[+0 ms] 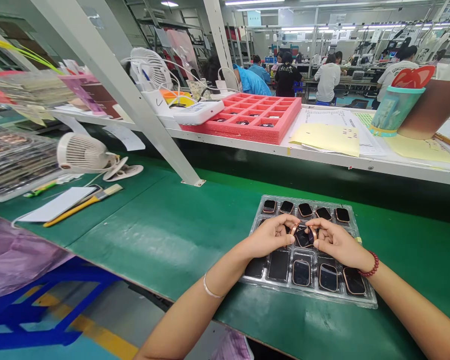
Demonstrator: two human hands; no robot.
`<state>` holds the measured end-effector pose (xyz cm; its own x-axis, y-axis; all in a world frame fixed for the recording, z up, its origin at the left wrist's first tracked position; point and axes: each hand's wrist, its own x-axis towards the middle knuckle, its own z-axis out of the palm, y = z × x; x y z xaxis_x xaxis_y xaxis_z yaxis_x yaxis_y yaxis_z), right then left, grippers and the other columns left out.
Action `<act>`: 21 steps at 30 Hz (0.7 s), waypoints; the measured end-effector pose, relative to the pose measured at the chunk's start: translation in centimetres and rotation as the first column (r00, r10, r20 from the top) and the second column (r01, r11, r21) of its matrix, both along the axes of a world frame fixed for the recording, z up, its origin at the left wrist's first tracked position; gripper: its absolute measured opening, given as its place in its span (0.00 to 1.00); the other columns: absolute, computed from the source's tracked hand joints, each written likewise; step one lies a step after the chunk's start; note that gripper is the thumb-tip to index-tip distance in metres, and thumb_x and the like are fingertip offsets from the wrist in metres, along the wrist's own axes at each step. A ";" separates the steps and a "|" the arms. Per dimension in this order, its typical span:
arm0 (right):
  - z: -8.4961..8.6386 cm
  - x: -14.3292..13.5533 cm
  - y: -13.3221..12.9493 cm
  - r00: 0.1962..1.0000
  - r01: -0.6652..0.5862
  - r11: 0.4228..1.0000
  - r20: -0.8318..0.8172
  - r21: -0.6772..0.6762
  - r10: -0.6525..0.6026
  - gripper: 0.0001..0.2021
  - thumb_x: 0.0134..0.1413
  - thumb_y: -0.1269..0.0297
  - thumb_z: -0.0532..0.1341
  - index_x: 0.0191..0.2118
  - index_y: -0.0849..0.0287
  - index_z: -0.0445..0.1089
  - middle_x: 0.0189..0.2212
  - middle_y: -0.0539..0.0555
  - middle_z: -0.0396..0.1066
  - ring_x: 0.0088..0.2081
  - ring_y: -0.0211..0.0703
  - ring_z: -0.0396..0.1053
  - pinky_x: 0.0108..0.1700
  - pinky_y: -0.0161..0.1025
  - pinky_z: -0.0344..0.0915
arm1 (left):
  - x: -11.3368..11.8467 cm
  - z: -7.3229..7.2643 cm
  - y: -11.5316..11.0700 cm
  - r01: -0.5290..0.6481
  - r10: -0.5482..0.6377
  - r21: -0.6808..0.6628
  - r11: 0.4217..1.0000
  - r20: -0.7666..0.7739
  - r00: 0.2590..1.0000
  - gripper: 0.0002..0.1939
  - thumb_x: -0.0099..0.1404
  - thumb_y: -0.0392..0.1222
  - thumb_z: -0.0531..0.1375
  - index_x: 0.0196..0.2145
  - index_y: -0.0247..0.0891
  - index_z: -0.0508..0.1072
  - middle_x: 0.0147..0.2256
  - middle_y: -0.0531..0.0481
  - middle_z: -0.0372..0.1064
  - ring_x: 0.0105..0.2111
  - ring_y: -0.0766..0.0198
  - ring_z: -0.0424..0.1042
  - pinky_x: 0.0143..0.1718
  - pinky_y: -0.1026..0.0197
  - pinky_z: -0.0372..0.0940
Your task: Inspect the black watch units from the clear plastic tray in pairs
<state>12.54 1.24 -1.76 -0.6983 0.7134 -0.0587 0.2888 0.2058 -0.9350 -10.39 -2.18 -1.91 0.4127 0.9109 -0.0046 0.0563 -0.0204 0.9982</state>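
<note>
A clear plastic tray [281, 286] with several dark, square watch-like pieces lies on the green table [146, 225]. Over its middle, my left hand [272, 234] pinches a copper-rimmed piece between thumb and fingers. My right hand [335, 242] closes in the same way on another copper-rimmed piece at the right. Between the two hands shows a black watch face [303, 236]; whether it is held or lies in the tray, I cannot tell. Below the hands, a front-row watch face [302, 272] sits in its compartment.
A slanted white post [146, 115] meets the table left of the tray. Behind is a raised shelf [225, 141] with a red foam box [285, 125] and a teal cup [397, 107]. A small white fan [82, 154] and a brush [86, 204] lie left. People sit far back.
</note>
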 end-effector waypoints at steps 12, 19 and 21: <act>-0.3 0.1 0.2 1.000 -0.006 1.000 0.013 0.014 0.006 0.18 0.56 0.62 0.58 0.53 0.54 0.61 0.25 0.46 0.58 0.24 0.34 0.55 0.25 0.33 0.55 | -0.1 -0.1 0.1 0.010 -0.010 0.016 1.000 -0.030 1.000 0.22 0.58 0.44 0.62 0.49 0.36 0.65 0.38 0.48 0.64 0.26 0.73 0.61 0.28 0.66 0.58; -0.4 0.1 0.2 1.000 0.002 1.000 0.010 0.017 -0.002 0.19 0.55 0.59 0.59 0.53 0.55 0.61 0.26 0.47 0.59 0.24 0.34 0.55 0.25 0.33 0.55 | 0.0 -0.1 0.1 0.013 -0.013 -0.003 1.000 -0.019 1.000 0.22 0.58 0.44 0.62 0.49 0.36 0.64 0.38 0.48 0.64 0.26 0.73 0.61 0.28 0.66 0.59; -0.3 0.0 0.1 1.000 0.003 1.000 0.010 0.016 -0.003 0.19 0.55 0.60 0.59 0.52 0.55 0.62 0.25 0.47 0.59 0.24 0.34 0.55 0.25 0.33 0.55 | 0.0 -0.1 0.1 0.006 -0.006 -0.008 1.000 -0.015 1.000 0.23 0.57 0.45 0.62 0.49 0.36 0.65 0.38 0.48 0.64 0.25 0.73 0.61 0.28 0.66 0.59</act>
<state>12.56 1.36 -2.05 -0.6957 0.7163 -0.0540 0.2990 0.2203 -0.9285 -10.40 -2.12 -1.99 0.4181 0.9082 -0.0180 0.0711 -0.0129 0.9974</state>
